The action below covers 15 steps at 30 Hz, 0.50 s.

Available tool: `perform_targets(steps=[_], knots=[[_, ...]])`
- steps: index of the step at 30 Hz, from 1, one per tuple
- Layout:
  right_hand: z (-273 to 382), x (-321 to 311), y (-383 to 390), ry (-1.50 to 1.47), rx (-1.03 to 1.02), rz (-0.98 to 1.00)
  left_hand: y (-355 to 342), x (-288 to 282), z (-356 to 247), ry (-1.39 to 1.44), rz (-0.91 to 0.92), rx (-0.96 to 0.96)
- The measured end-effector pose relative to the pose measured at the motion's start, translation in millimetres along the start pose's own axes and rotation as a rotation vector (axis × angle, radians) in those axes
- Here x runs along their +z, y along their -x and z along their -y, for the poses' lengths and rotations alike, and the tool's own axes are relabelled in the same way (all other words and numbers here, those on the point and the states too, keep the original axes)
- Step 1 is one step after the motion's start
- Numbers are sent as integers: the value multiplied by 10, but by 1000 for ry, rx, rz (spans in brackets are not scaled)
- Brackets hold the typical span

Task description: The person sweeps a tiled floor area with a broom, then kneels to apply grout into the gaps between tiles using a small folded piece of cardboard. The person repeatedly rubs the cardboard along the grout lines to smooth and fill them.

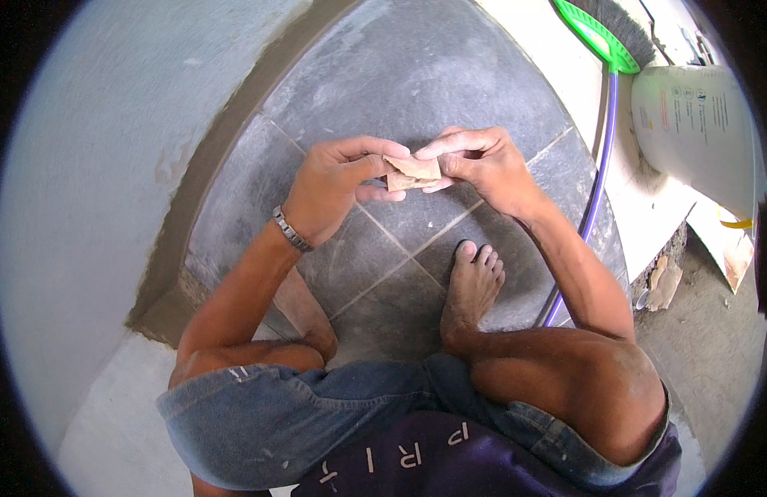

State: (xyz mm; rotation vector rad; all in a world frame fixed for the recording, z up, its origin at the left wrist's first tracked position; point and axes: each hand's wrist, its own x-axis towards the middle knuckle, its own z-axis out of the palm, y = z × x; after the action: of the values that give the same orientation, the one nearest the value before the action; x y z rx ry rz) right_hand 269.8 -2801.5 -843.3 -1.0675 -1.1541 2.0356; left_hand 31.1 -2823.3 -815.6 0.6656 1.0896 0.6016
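Observation:
A small tan piece of stiff paper (414,170), folded and rough-edged, is held up between my two hands above the grey tiled floor (383,286). My left hand (342,172) pinches its left end between thumb and fingers. On the other end, the thumb and fingers of my right hand (480,164) are closed too. The folded layers gape slightly in the middle. Whether the paper has a gritty side cannot be made out. A metal-banded watch or bracelet (292,229) circles my left wrist.
To the left, a pale wall (126,166) meets the floor along a brown mortar strip (226,132). A green-headed broom (599,33) with a purple handle (600,174) leans along the right. Beyond it are a white bucket (690,124) and broken tan scraps (663,283). My bare feet (474,286) rest below.

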Motion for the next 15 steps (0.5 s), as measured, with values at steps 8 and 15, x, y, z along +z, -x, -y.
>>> perform_targets(steps=[8,15], knots=[[17,97,2,258,-150,-59,-15,35,43,-74,-70,-7],[31,116,30,179,30,-81,-19,19,29,-256,-120,46]])
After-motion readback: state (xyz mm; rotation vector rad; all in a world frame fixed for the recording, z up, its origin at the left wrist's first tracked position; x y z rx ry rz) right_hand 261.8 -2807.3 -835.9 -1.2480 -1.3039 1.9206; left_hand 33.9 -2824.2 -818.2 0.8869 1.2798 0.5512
